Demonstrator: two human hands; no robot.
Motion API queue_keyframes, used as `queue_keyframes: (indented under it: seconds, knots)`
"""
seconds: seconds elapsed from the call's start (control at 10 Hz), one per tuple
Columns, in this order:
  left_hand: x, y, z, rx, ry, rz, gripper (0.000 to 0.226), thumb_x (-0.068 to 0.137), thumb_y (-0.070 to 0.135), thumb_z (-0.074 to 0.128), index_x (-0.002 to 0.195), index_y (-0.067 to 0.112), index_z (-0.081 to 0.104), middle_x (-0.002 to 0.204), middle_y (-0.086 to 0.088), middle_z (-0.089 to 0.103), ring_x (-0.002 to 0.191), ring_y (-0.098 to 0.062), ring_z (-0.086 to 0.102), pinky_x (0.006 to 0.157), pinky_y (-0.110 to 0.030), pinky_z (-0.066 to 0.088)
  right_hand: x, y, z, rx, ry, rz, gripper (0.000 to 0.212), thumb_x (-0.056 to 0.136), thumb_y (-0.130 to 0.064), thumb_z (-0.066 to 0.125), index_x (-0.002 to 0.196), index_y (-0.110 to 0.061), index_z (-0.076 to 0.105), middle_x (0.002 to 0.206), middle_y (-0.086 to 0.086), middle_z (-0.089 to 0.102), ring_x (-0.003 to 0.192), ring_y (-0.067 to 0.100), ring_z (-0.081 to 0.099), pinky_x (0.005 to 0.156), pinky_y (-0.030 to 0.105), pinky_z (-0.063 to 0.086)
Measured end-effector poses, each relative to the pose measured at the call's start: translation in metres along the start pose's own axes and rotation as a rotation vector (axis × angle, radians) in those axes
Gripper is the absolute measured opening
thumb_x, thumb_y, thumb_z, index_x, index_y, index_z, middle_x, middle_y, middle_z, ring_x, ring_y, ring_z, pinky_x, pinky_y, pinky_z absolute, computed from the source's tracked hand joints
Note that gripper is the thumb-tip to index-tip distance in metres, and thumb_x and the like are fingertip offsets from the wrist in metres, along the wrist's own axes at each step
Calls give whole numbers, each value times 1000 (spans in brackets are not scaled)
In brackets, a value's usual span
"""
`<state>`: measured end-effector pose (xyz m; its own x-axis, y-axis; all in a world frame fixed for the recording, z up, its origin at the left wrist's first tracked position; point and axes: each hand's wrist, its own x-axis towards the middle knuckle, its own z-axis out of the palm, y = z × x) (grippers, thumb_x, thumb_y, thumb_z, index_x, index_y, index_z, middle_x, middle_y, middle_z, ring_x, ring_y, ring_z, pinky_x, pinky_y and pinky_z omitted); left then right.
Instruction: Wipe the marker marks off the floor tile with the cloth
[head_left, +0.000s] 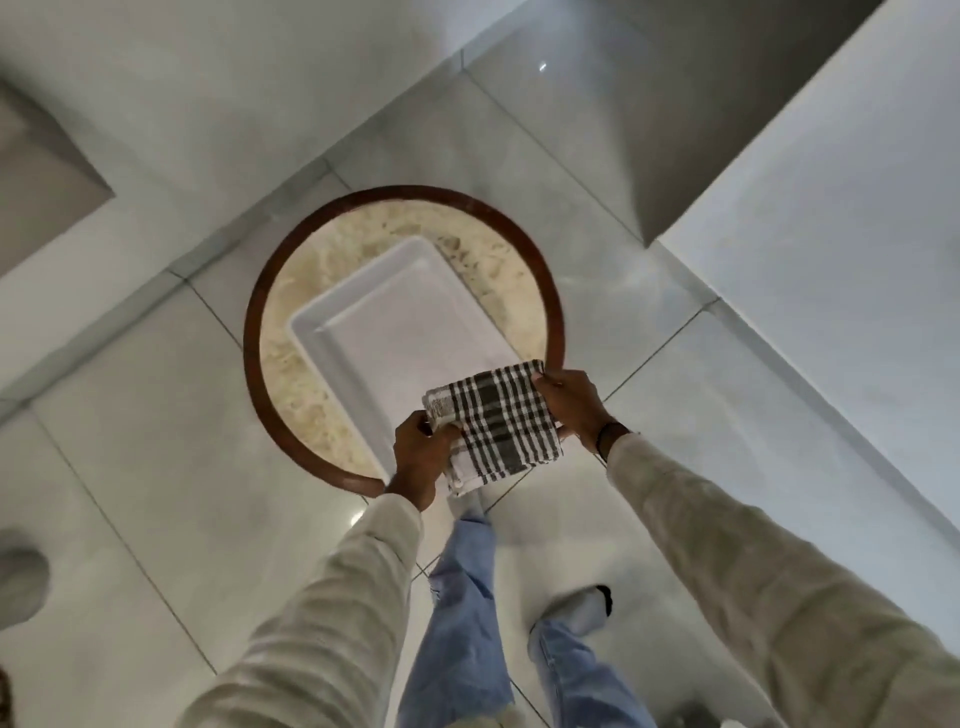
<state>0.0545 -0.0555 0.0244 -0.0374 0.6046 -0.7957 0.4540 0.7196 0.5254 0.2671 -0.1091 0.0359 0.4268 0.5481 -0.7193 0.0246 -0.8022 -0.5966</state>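
A folded white cloth with dark checks (493, 423) is held in the air between both hands, over the near edge of a round table. My left hand (418, 457) grips its lower left corner. My right hand (569, 402) pinches its upper right edge. The glossy light grey floor tiles (171, 415) spread all around below. No marker marks show on the tiles in this view.
A round table with a brown rim (254, 332) carries a white rectangular tray (322, 322). My legs in blue jeans (462, 613) and a socked foot (582, 605) stand on the tiles below. A white wall (831, 234) runs on the right.
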Motion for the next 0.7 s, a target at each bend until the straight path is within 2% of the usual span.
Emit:
queue_keyframes:
  seconds: [0.1, 0.2, 0.3, 0.4, 0.5, 0.6, 0.7]
  knots:
    - [45, -6, -10, -10, 27, -44, 29, 88, 10, 74, 117, 7, 73, 110, -14, 80, 106, -36, 76, 96, -49, 64, 42, -17, 37, -168, 8, -64, 36, 106, -33, 57, 75, -16, 65, 62, 1, 61, 67, 28, 61, 71, 40, 53]
    - [84, -15, -12, 10, 36, -74, 35, 91, 12, 74, 125, 7, 70, 123, -18, 78, 113, -38, 75, 100, -55, 63, 81, -25, 66, -275, -10, -90, 29, 106, -38, 56, 93, -19, 74, 80, 11, 75, 85, 35, 68, 81, 42, 57]
    - [111, -29, -14, 64, 66, -88, 39, 92, 10, 73, 131, 7, 67, 130, -17, 76, 118, -38, 73, 101, -54, 63, 105, -25, 88, -392, -31, -99, 34, 106, -40, 54, 104, -13, 76, 108, 20, 79, 105, 45, 70, 91, 47, 59]
    - [120, -36, -17, 148, 93, -97, 42, 94, 10, 69, 135, 7, 62, 132, -17, 74, 119, -38, 71, 101, -50, 63, 107, -26, 102, -429, -35, -108, 34, 104, -34, 55, 129, -19, 73, 131, 16, 75, 121, 43, 66, 104, 47, 56]
    - [108, -28, -22, 302, 101, -25, 47, 91, 8, 66, 137, 1, 56, 135, -22, 69, 125, -42, 66, 104, -46, 57, 91, -25, 95, -298, 36, -121, 41, 99, -21, 60, 138, -20, 68, 127, 12, 79, 112, 35, 76, 98, 46, 64]
    - [81, -14, -20, 476, 148, 113, 51, 93, 5, 61, 141, -4, 48, 143, -27, 55, 132, -47, 56, 108, -52, 50, 70, -26, 68, -158, 177, -188, 30, 96, -14, 67, 124, -19, 75, 105, 1, 83, 90, 20, 81, 77, 15, 62]
    - [36, 14, -5, 592, 131, 292, 53, 98, 15, 58, 147, 1, 45, 148, -23, 50, 135, -44, 53, 108, -55, 51, 39, -32, 14, 22, 281, -254, 16, 94, -11, 73, 108, -11, 80, 93, 9, 84, 83, 25, 82, 88, 33, 64]
